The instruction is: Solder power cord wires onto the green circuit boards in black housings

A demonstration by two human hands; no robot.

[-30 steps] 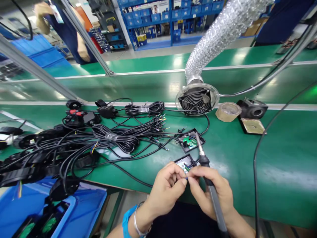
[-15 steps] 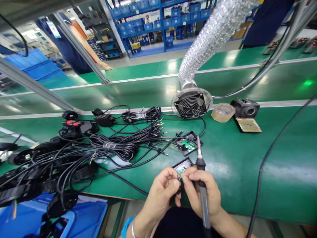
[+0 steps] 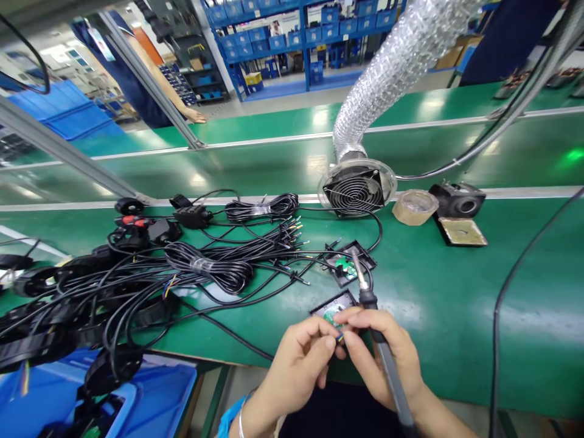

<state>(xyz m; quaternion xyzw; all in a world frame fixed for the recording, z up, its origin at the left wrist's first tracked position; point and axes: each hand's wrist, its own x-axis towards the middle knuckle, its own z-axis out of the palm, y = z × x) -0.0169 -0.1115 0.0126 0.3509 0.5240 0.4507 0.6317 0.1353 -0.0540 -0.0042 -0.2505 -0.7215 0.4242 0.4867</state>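
1. Nearest, the left hand (image 3: 298, 362) pinches thin wires (image 3: 340, 338), blue and yellow among the colours seen, between thumb and forefinger. A blue wristband (image 3: 230, 420) and a pale bangle (image 3: 241, 421) encircle the wrist.
2. The right hand (image 3: 387, 359) grasps a soldering iron (image 3: 368, 299) slantwise, metal tip pointing away; its thumb and forefinger meet the left fingertips at the wires. Whether they also grip the wires cannot be told.
3. Lower left, a blue bin (image 3: 157, 398) stands beside the tabletop (image 3: 438, 304), dark parts inside it.
4. Just beyond the fingertips lies the nearer case (image 3: 344, 298), black and open, with a green board partly hidden by the hands.
5. Behind it, the farther case (image 3: 365, 257) also lies open, its board (image 3: 345, 266) exposed; the iron's tip overlaps it in view, contact being uncertain.
6. To the left, black cables (image 3: 255, 249) with bared coloured ends spread beside round black housings (image 3: 112, 365) and two tied coils (image 3: 214, 267).
7. Along the back edge stand, left to right, a round-grilled fan (image 3: 354, 193), a tape roll (image 3: 414, 208) and a black holder (image 3: 463, 199) with a yellowish pad (image 3: 463, 232) before it.
8. A silver duct (image 3: 383, 79) rises from the fan.
9. Farthest, a co-worker's hand (image 3: 195, 115) rests near a second green surface (image 3: 269, 121), with blue shelving (image 3: 303, 42) behind.
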